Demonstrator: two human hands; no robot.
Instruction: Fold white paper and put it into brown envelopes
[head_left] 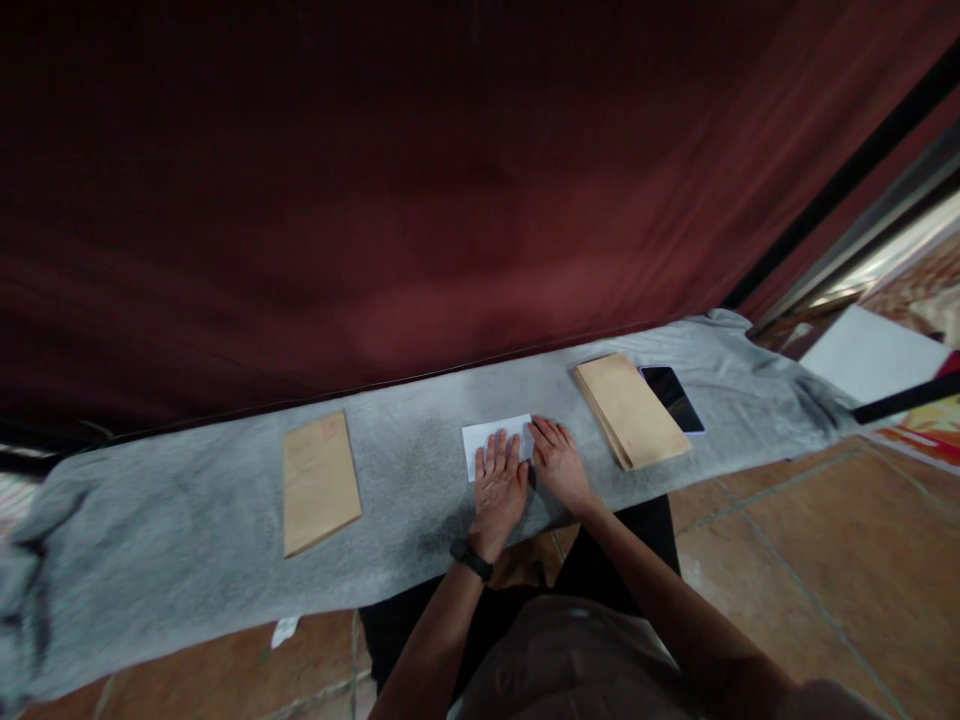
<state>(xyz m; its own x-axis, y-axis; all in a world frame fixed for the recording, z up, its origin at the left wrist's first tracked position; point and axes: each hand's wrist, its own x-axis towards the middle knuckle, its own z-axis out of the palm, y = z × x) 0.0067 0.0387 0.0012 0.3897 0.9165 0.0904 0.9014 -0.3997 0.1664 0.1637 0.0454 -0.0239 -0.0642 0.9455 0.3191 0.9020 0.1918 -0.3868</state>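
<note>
A small white sheet of paper (480, 436), perhaps folded, lies on the grey cloth in front of me. My left hand (501, 482) rests flat on it with the fingers spread, a dark band around the wrist. At the paper's right edge, my right hand (556, 460) touches it with its fingers stretched out and lying low. Parts of the sheet are hidden beneath both hands. To the right sits a stack of brown envelopes (634, 408). Farther left lies another brown envelope (321, 485), or a thin pile of them.
The grey cloth (217, 500) covers a long narrow table. A dark-screened phone (673, 398) lies beside the right-hand envelopes. Behind the table hangs a dark red curtain (420, 220). A white scrap (285, 631) is on the tiled floor (810, 560).
</note>
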